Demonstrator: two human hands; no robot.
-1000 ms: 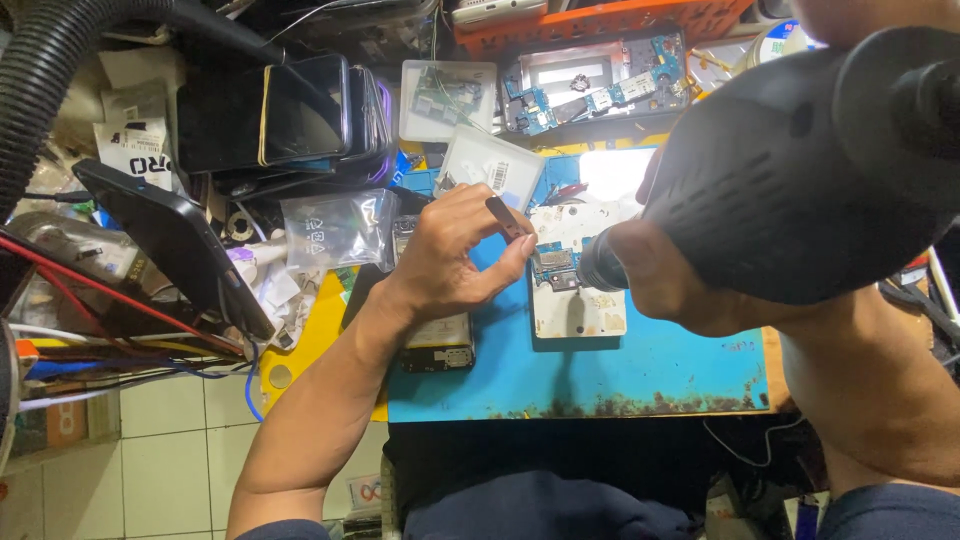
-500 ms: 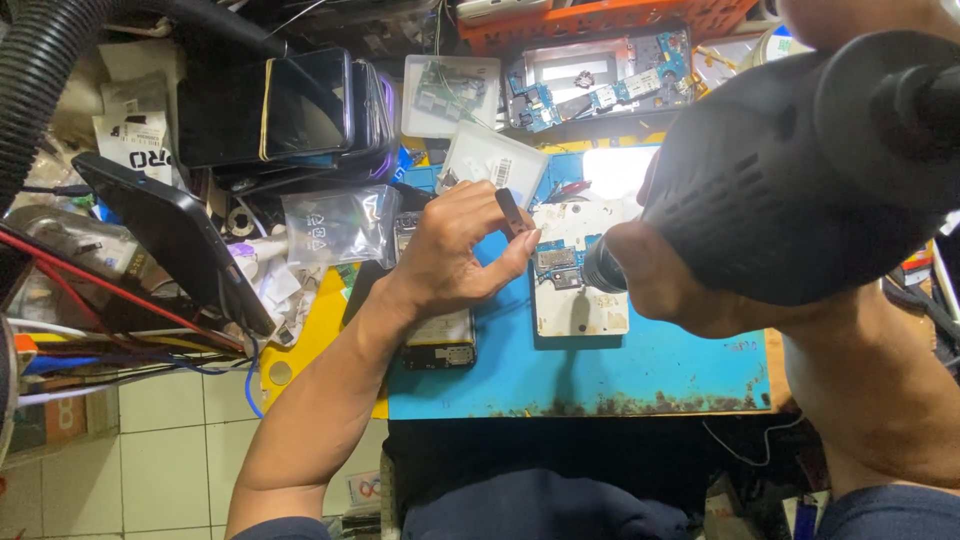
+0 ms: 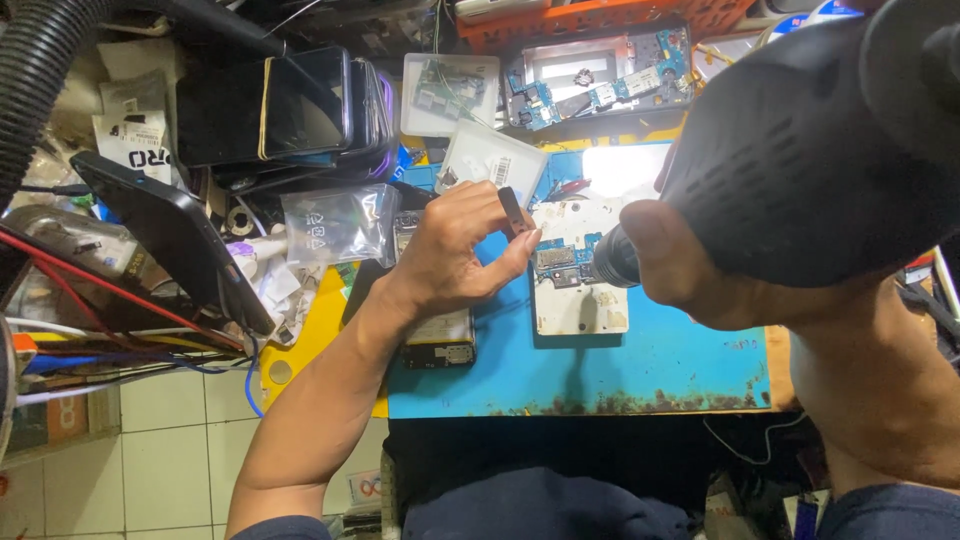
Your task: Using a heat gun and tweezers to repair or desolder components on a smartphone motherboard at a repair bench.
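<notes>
The left hand pinches a small dark flat part between thumb and fingertips, lifted just above the blue mat on the counter. The right hand is wrapped around a bulky black hot-air tool, its nozzle close to the circuit board lying on a pale plate. The part appears already off the board; the board itself lies bare and unassembled, and another opened phone waits at the far edge.
</notes>
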